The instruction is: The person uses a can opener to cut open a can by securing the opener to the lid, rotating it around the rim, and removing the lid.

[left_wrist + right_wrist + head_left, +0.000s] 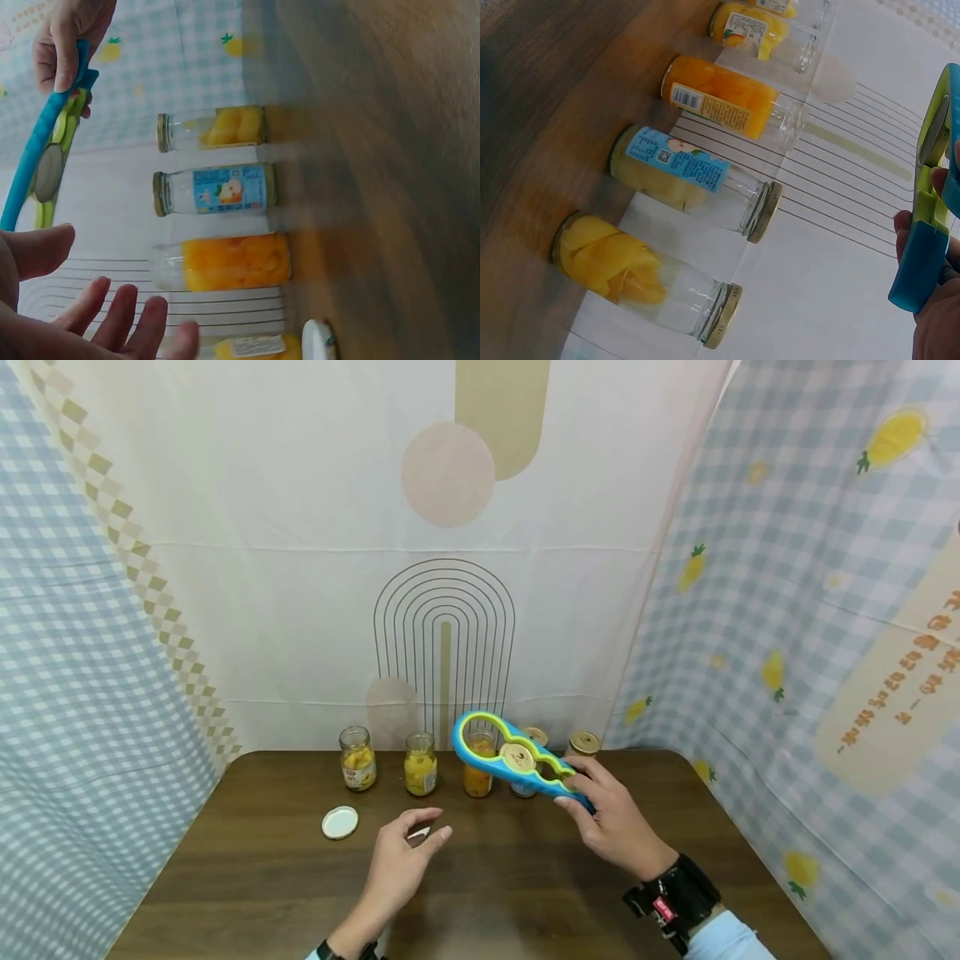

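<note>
Right hand (611,822) gripping opener (512,762), holding it above the jars (420,764). Left hand (405,856) hovering, fingers loose, empty. One lid (340,822) lying off; two jars apparently still capped.

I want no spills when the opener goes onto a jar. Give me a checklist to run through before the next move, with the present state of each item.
1. Jar opener firmly held: ok, the right hand grips its blue handle end, tool raised above the table.
2. Left hand free to steady a jar: ok, fingers relaxed, holding nothing.
3. Jars upright: ok, all five stand in a row at the table's back edge.
4. Jars still to open: the blue-label jar and the rightmost jar have gold lids on; the other three look lidless.
5. White lid out of the way: ok, flat on the table left of the left hand.
6. Lid tightness: cannot tell.
</note>
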`<state>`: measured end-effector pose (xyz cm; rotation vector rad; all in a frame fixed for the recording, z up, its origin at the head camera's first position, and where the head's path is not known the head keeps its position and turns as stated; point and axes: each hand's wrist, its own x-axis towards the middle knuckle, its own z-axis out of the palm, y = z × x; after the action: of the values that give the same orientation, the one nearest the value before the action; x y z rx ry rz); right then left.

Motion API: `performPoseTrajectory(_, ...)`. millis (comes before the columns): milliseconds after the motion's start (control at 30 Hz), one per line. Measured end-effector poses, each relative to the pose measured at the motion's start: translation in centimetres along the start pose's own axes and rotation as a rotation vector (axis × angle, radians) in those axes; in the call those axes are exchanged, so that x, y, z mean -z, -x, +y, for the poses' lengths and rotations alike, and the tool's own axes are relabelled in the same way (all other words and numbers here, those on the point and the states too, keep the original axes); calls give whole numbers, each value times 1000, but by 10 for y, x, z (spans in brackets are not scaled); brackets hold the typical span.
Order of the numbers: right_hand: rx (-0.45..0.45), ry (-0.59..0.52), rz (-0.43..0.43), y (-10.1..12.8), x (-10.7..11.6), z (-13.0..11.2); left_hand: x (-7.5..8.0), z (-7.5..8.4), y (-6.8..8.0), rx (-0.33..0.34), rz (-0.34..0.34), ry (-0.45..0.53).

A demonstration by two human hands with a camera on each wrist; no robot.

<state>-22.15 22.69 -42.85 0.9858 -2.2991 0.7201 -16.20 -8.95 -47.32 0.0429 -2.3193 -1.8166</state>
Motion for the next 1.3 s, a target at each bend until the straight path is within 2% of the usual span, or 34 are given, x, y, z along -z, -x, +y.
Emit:
performPoseTrajectory(133,17,14,10,-1,1,-1,-4,-3,-8,94,-77,151)
performPoseTrajectory(233,24,6,2,-3,2,-4,-8,0,-17,158,-162,295)
performPoseTrajectory(400,48,-15,-21,-6,-2,-11,-21,7,-29,218,-332,528)
performPoseTrajectory(433,53,-22,-23,-6,-2,-12,-24,8,-30,223,-348,560)
performPoseTrajectory(500,63,-26,-26,-6,-4,-13,-31,8,-33,222,-326,595)
performPoseTrajectory(567,71,-37,-31,-7,-6,-13,-37,6,-35,207,-255,583)
performPoseTrajectory(633,68,-41,-32,-8,-7,-12,-41,1,-36,175,-173,470)
performPoseTrajectory(700,58,-41,-29,-7,-8,-10,-44,-7,-37,131,-160,262)
performPoseTrajectory(833,29,-34,-23,-4,-7,-8,-52,-26,-43,8,-294,-250)
performPoseTrajectory(933,24,-33,-30,-4,-5,-9,-61,-37,-52,-56,-393,-511)
performPoseTrajectory(1000,23,-38,-38,-4,-5,-10,-68,-40,-57,-72,-438,-629)
performPoseTrajectory(1100,19,-43,-38,-4,-5,-11,-74,-43,-64,-120,-462,-769)
performPoseTrajectory(1200,14,-45,-35,-3,-5,-12,-77,-45,-67,-199,-441,-853)
performPoseTrajectory(1300,13,-47,-33,-2,-5,-11,-77,-45,-69,-262,-413,-889)
